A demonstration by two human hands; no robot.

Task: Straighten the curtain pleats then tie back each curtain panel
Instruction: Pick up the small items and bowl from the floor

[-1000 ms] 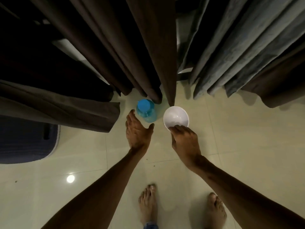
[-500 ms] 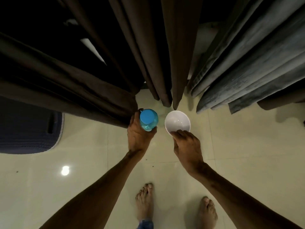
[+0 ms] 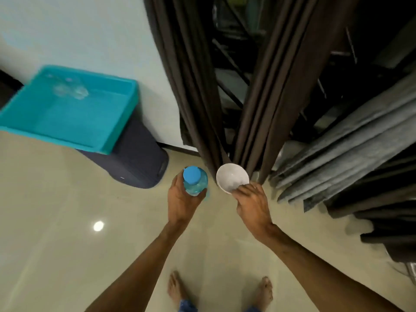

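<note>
While the person is standing barefoot on the pale tiled floor (image 3: 67, 233), both arms are extending forward toward the foot of the curtains.

The left hand (image 3: 182, 200) is gripping a blue-capped bottle (image 3: 194, 181). Its fingers and thumb are curling round the clear blue body just below the cap, and the bottle is standing upright in the grip. The right hand (image 3: 253, 204) is pinching the near rim of a white bowl (image 3: 230, 176), with its fingertips lying over the rim and the bowl's opening facing upward. Bottle and bowl are sitting just beside each other, apart. Whether either is resting on the floor cannot be told.

The left brown curtain panel (image 3: 193, 86) and the right brown curtain panel (image 3: 270, 97) are hanging loose at the far edge of the floor, in uneven vertical pleats. Their hems are converging just behind the bowl. Higher up they are parting, and a dark window grille (image 3: 229, 55) is showing in the gap. Neither hand is touching either panel.

A grey curtain (image 3: 351, 149) is fanning out in folds along the right edge of the floor, with further dark fabric beyond it.

Toward the far left corner of the floor, a teal tub (image 3: 67, 109) is sitting on top of a dark bin (image 3: 139, 158) against the white wall (image 3: 90, 30). A bright spot of light (image 3: 98, 226) is reflecting off the tiles left of the left forearm.
</note>
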